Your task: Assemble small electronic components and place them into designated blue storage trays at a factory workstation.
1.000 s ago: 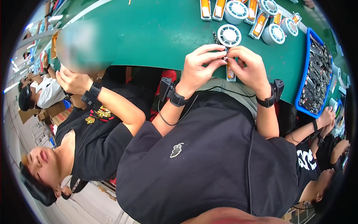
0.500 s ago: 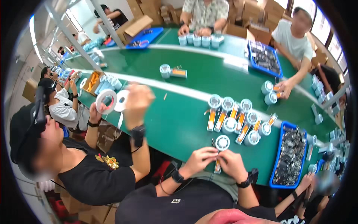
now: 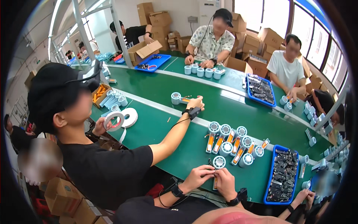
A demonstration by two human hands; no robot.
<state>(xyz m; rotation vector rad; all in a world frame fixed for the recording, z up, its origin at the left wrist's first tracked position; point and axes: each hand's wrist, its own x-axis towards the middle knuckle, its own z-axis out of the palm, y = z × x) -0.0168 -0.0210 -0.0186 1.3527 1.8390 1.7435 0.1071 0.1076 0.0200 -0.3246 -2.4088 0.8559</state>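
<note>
A small round spool (image 3: 219, 162) lies on the green table (image 3: 179, 149) at its near edge, just above the person's two hands. The left hand (image 3: 199, 174) has its fingers pinched together just below the spool, its grip clenched on a small part too tiny to make out. The right hand (image 3: 225, 181) sits close beside it, fingers curled around a thin orange strip (image 3: 215, 183) that pokes down between the two hands; its grip is grasping that strip. Both wrists wear dark bands, with a thin cable running from the left one.

Just beyond the spool is a cluster of spools and orange strips (image 3: 233, 143) laid side by side. To the right of the hands stands a blue tray (image 3: 269, 175) full of small dark parts.

To the left, a co-worker in a black shirt reaches one arm across the table, that hand (image 3: 197, 102) touching another spool (image 3: 176, 98) with an orange piece; the other hand holds a roll of tape (image 3: 113, 121), with a second white roll (image 3: 129, 117) near it. Across the table, other people sit with a row of spools (image 3: 203, 71) and another blue tray (image 3: 261, 89). Cardboard boxes (image 3: 156, 16) are stacked behind them.
</note>
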